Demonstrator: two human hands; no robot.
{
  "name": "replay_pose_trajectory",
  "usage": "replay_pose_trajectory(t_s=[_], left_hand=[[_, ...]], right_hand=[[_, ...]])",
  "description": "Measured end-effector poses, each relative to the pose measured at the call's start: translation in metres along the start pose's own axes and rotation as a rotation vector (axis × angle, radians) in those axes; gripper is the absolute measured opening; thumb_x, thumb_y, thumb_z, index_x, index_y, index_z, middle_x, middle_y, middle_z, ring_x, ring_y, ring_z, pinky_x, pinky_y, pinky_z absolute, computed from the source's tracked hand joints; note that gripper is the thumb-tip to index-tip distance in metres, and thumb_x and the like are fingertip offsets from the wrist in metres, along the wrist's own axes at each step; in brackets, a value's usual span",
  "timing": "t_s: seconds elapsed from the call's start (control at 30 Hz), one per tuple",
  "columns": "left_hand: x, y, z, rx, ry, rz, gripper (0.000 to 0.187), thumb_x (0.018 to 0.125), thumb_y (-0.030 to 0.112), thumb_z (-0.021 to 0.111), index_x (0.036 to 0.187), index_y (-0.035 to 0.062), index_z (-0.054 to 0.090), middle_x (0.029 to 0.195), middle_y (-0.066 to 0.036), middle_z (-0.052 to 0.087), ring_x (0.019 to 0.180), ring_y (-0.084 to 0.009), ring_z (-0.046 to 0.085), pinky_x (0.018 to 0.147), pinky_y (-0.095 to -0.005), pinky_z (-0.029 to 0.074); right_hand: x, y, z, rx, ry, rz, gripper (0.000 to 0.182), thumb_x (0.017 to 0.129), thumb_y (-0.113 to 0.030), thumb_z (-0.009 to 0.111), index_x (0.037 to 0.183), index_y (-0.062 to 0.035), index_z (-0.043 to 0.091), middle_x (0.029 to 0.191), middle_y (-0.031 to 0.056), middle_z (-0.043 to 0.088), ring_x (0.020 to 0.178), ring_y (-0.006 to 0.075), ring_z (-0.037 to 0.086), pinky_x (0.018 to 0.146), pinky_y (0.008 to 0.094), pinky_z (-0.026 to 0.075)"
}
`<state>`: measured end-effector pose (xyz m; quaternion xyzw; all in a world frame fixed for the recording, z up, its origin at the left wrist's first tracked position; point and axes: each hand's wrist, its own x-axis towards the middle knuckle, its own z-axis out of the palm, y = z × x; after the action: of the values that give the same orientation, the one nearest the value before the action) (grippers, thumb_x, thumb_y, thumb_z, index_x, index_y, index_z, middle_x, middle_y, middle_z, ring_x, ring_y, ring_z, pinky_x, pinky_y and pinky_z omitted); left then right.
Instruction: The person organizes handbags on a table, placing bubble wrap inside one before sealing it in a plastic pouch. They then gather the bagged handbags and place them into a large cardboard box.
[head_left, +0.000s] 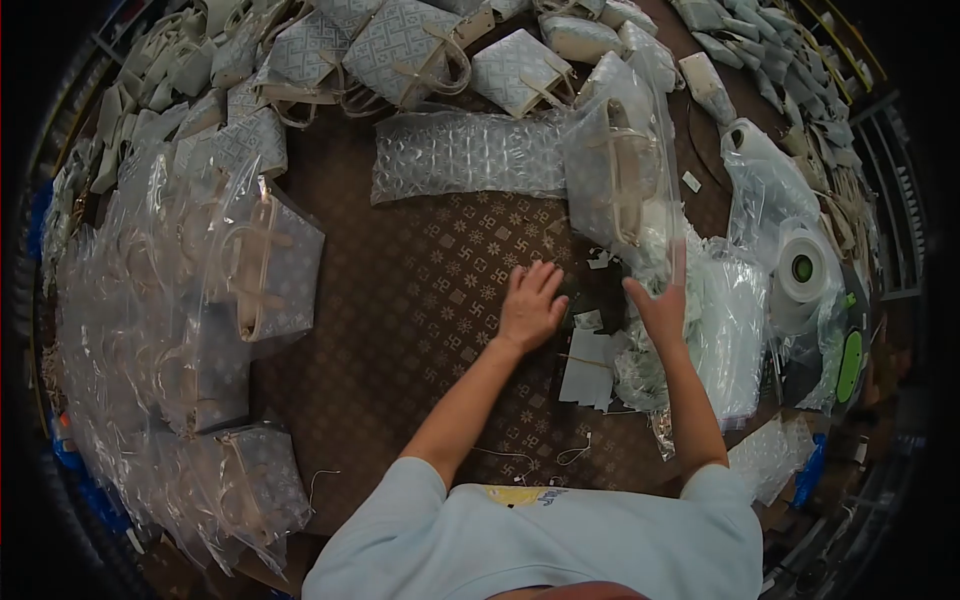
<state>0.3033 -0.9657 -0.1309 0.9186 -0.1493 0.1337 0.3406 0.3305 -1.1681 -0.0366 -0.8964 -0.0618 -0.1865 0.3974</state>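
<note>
My left hand (pixel 533 308) is over the brown patterned table cover (pixel 430 300), its fingers spread and nothing in them. To the right, my right hand (pixel 662 312) reaches over a heap of crumpled clear plastic (pixel 640 365), with its thumb held apart from the stretched fingers. Just beyond that hand, a pale patterned handbag (pixel 590 165) lies in a clear plastic bag, its beige handle upward. Between the hands are white cards (pixel 588 370) and small paper scraps (pixel 599 261). A flat strip of bubble wrap (pixel 470 155) lies farther back.
Plastic-wrapped handbags (pixel 275 270) overlap in rows along the left. More unwrapped handbags (pixel 405 50) crowd the back edge. At right are a stack of clear plastic sleeves (pixel 735 330), a tape roll (pixel 802 268) and a green-handled tool (pixel 849 366). Thin white strings (pixel 573 452) lie near my body.
</note>
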Motion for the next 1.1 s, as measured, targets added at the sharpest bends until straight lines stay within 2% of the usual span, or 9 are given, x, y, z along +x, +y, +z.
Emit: replay_pose_trajectory(t_s=[0.07, 0.2, 0.33, 0.43, 0.63, 0.87, 0.93, 1.07, 1.1], left_hand=[[-0.010, 0.022, 0.022, -0.225, -0.073, -0.015, 0.038, 0.087, 0.024, 0.051, 0.118, 0.0023, 0.051, 0.122, -0.014, 0.050, 0.119, -0.0305, 0.043, 0.104, -0.0434, 0.026], [-0.007, 0.033, -0.016, -0.520, 0.039, -0.220, 0.037, 0.087, 0.021, 0.053, 0.119, 0.0028, 0.050, 0.125, -0.014, 0.050, 0.121, -0.0312, 0.042, 0.104, -0.0454, 0.027], [-0.037, 0.002, -0.062, -0.246, 0.199, -0.210, 0.037, 0.086, 0.018, 0.054, 0.119, 0.0032, 0.050, 0.127, -0.013, 0.048, 0.123, -0.0317, 0.041, 0.104, -0.0459, 0.026], [-0.081, -0.021, -0.085, -0.018, 0.229, -0.321, 0.036, 0.085, 0.017, 0.054, 0.118, 0.0036, 0.051, 0.129, -0.012, 0.047, 0.124, -0.0312, 0.039, 0.106, -0.0465, 0.024], [-0.141, -0.036, -0.091, 0.181, 0.162, -0.413, 0.030, 0.085, 0.016, 0.053, 0.112, 0.0035, 0.056, 0.129, -0.011, 0.047, 0.125, -0.0293, 0.039, 0.107, -0.0469, 0.023], [-0.141, -0.041, -0.089, 0.163, 0.241, -0.460, 0.028, 0.086, 0.017, 0.053, 0.110, 0.0046, 0.058, 0.127, -0.010, 0.050, 0.124, -0.0277, 0.041, 0.107, -0.0468, 0.024], [-0.138, -0.038, -0.094, 0.019, 0.282, -0.444, 0.026, 0.088, 0.020, 0.054, 0.109, 0.0052, 0.058, 0.124, -0.011, 0.052, 0.123, -0.0277, 0.042, 0.107, -0.0437, 0.024], [-0.144, -0.052, -0.096, -0.285, 0.454, -0.565, 0.033, 0.090, 0.029, 0.051, 0.110, 0.0030, 0.057, 0.122, -0.010, 0.054, 0.121, -0.0286, 0.044, 0.107, -0.0405, 0.024], [-0.149, -0.054, -0.098, -0.581, 0.464, -0.743, 0.038, 0.091, 0.032, 0.049, 0.115, 0.0023, 0.054, 0.126, -0.011, 0.051, 0.123, -0.0260, 0.042, 0.107, -0.0365, 0.024]], right_hand=[[0.030, -0.002, 0.019, -0.137, 0.023, -0.114, 0.085, 0.069, -0.022, 0.074, 0.136, 0.0005, 0.027, 0.129, 0.0196, 0.042, 0.118, 0.0294, 0.042, 0.097, 0.0372, 0.034], [0.060, -0.013, 0.049, 0.170, -0.106, 0.110, 0.087, 0.070, -0.027, 0.074, 0.136, 0.0027, 0.026, 0.130, 0.0212, 0.043, 0.119, 0.0303, 0.043, 0.097, 0.0360, 0.034], [0.066, -0.001, 0.050, 0.159, -0.021, 0.375, 0.083, 0.071, -0.029, 0.074, 0.134, 0.0022, 0.031, 0.120, 0.0208, 0.051, 0.112, 0.0314, 0.049, 0.095, 0.0356, 0.035], [0.073, 0.079, 0.068, 0.319, 0.015, 0.459, 0.075, 0.072, -0.029, 0.074, 0.132, -0.0015, 0.038, 0.112, 0.0145, 0.056, 0.100, 0.0265, 0.056, 0.087, 0.0361, 0.043], [0.056, 0.022, 0.028, 0.817, 0.022, 0.590, 0.056, 0.075, -0.026, 0.073, 0.122, -0.0046, 0.050, 0.098, 0.0038, 0.059, 0.083, 0.0120, 0.058, 0.061, 0.0250, 0.050], [0.014, -0.035, 0.005, 0.760, -0.111, 0.554, 0.053, 0.076, -0.021, 0.072, 0.120, -0.0029, 0.049, 0.094, 0.0028, 0.059, 0.079, 0.0097, 0.056, 0.058, 0.0233, 0.048], [-0.007, -0.067, -0.003, 0.577, -0.272, 0.522, 0.063, 0.076, -0.025, 0.071, 0.128, -0.0009, 0.043, 0.100, 0.0053, 0.060, 0.081, 0.0111, 0.057, 0.062, 0.0244, 0.049], [-0.078, -0.090, 0.027, 0.811, -0.405, 0.425, 0.048, 0.079, -0.017, 0.069, 0.119, -0.0011, 0.049, 0.093, 0.0022, 0.060, 0.076, 0.0068, 0.055, 0.064, 0.0199, 0.046], [-0.096, -0.107, 0.026, 0.750, -0.510, 0.448, 0.048, 0.079, -0.017, 0.070, 0.119, -0.0007, 0.049, 0.096, 0.0037, 0.059, 0.079, 0.0084, 0.056, 0.067, 0.0214, 0.046]])
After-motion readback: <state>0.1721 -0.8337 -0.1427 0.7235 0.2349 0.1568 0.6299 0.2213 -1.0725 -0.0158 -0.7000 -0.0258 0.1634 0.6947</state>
